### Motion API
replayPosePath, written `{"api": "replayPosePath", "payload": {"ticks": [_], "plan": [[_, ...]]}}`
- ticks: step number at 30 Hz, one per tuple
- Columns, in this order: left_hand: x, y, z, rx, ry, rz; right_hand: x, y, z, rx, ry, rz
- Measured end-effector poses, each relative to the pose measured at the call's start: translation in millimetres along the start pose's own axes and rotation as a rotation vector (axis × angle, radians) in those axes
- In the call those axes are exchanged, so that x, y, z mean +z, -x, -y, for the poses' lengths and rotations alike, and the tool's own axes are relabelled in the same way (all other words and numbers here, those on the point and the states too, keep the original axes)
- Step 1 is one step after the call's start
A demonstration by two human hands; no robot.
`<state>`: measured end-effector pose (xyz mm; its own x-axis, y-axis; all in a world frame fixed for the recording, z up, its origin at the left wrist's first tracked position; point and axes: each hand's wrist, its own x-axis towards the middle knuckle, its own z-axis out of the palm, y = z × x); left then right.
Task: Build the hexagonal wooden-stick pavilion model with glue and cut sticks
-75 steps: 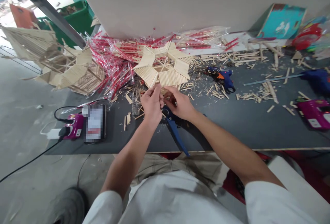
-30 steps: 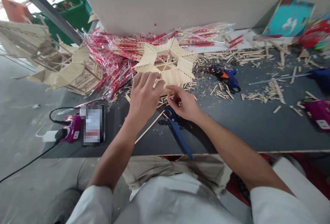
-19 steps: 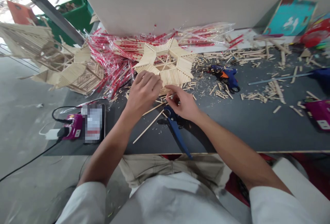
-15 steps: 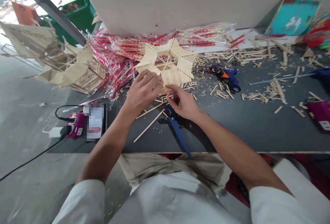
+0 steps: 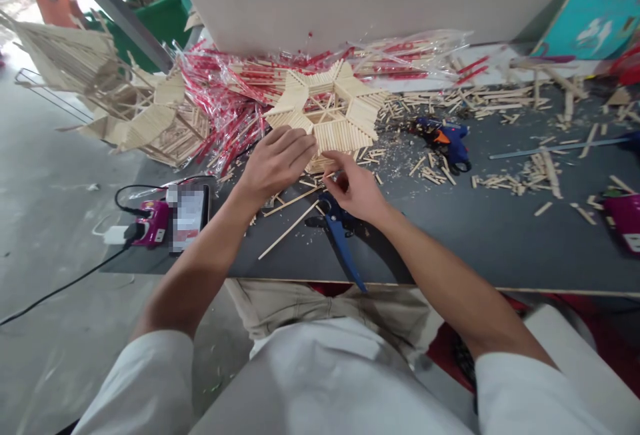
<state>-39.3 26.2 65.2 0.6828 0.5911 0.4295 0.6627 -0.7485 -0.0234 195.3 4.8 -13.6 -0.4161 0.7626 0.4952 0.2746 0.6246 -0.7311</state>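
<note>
At the upper left of the frame stands a pale wooden framework of thin sticks (image 5: 143, 128); below it, on my dark grey bench (image 5: 450, 235), sit a magenta plastic power block with plugs in it (image 5: 159, 223) and a black-edged phone (image 5: 189, 218); red-and-clear plastic wrappers with sticks (image 5: 220, 105) spread from upper left to upper centre; my left hand (image 5: 277, 161), back upward, fingers curled, covers the near left corner of the pale star-shaped stick structure (image 5: 337, 131) at upper centre; two thin wooden sticks (image 5: 289, 230) lie below it; my right hand (image 5: 357, 188) is curled at the star's near edge, thumb close to forefinger; I cannot tell what either grips; just below lies a blue-handled cutter (image 5: 346, 248); right of centre, a blue glue gun with orange trigger (image 5: 447, 141); farther right, short wooden offcuts (image 5: 515, 180).
</note>
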Motion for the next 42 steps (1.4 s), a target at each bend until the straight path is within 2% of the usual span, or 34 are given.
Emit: {"api": "replayPosePath", "payload": {"ticks": [7,14,22,29,35,42], "plan": [[2.3,-3,-2,-0.063,-0.044,0.065,0,0,1,0.018,-0.002,-0.001],[-7.0,-11,-3,-0.125,0.146,0.144,0,0,0,0.022,0.006,0.000],[3.3,-8,2,-0.026,-0.032,0.034,-2,-2,1,0.031,0.044,-0.009],[10.8,-2,0,-0.060,-0.089,-0.094,-5,-3,1,0.022,0.044,-0.006],[11.8,4,-1,-0.027,-0.098,-0.167,-4,-3,1,0.016,0.053,-0.019],[5.7,12,-13,-0.039,-0.128,-0.160,-3,-1,-1,0.019,0.046,-0.021]]}}
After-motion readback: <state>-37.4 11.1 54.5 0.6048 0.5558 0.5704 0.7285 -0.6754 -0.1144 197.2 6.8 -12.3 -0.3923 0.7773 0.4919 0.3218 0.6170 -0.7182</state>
